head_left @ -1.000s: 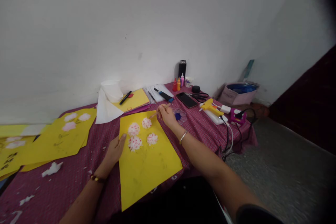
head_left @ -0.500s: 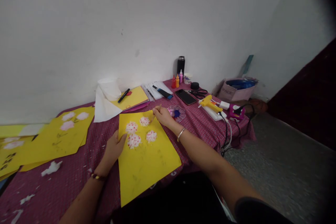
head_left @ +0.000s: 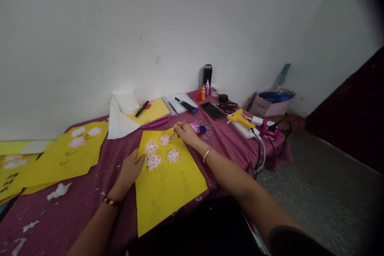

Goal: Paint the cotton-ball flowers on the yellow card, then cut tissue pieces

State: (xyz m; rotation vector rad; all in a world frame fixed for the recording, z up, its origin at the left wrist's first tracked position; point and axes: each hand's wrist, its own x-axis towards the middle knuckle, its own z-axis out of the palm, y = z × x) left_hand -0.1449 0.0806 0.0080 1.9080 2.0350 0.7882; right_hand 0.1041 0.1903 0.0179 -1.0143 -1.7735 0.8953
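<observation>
A yellow sheet of paper (head_left: 168, 200) lies in front of me, its near end reaching past the table edge. On it are several white paper flowers dotted pink-red, such as the lower left flower (head_left: 153, 161) and the right one (head_left: 173, 155). My left hand (head_left: 132, 168) grips the sheet's left edge, thumb on top beside the flowers. Pinched in my right hand (head_left: 185, 133) is a thin brown stick (head_left: 172, 137), its lower end at the top flower (head_left: 165, 140). Whether it has bristles I cannot tell. A clear scalloped palette (head_left: 207, 129) with pink and blue paint lies behind my right wrist.
Other yellow flower sheets (head_left: 81, 156) lie left, near torn white scraps (head_left: 59, 191). Toward the back are paint bottles (head_left: 203, 93), a black flask (head_left: 207, 74), a phone (head_left: 212, 111), scissors (head_left: 228, 107) and a marker (head_left: 142, 109). A corded yellow glue gun (head_left: 241, 119) rests right.
The sheet's upper left corner has shifted slightly right under my left hand. My right hand stays near the top flower, and the stick's angle has changed a little.
</observation>
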